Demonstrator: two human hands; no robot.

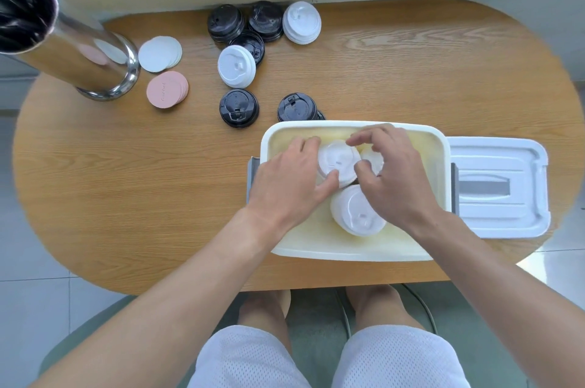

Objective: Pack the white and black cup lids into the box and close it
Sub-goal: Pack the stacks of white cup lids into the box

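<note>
Stack of white lids (338, 162) inside the open box (440, 147), gripped from both sides: left hand (286, 188) curled round its left edge, thumb under the near rim, fingers over the far rim; right hand (395, 178) curled over its right side, fingertips arched above the top, thumb against the near right edge. Just below the right hand, a second white stack (357, 212) lying in the box, partly covered by that palm. Behind the right hand's fingers, a sliver of a third white lid (373, 157), mostly hidden.

Box lid (500, 188) lying flat just right of the right hand, beside the box, grey handle recess facing up.

Just beyond the hands, past the far rim of the box, a black lid stack (297, 107) touching or nearly touching the box wall; further left of it, another black stack (239, 107). Farther out from the left hand, a white stack (236, 65) leaning against a black lid (251, 45). Along the far edge of the table (126, 197), two more black stacks (225, 22) (265, 20) and one white stack (301, 22) side by side.

Well to the left of the left hand, a fan of pink discs (166, 89) and a fan of white discs (160, 53), next to a tall shiny metal cylinder (63, 49) tilted towards the camera in this wide view.

Bare knees and light mesh shorts (253, 359) below the table edge.
</note>
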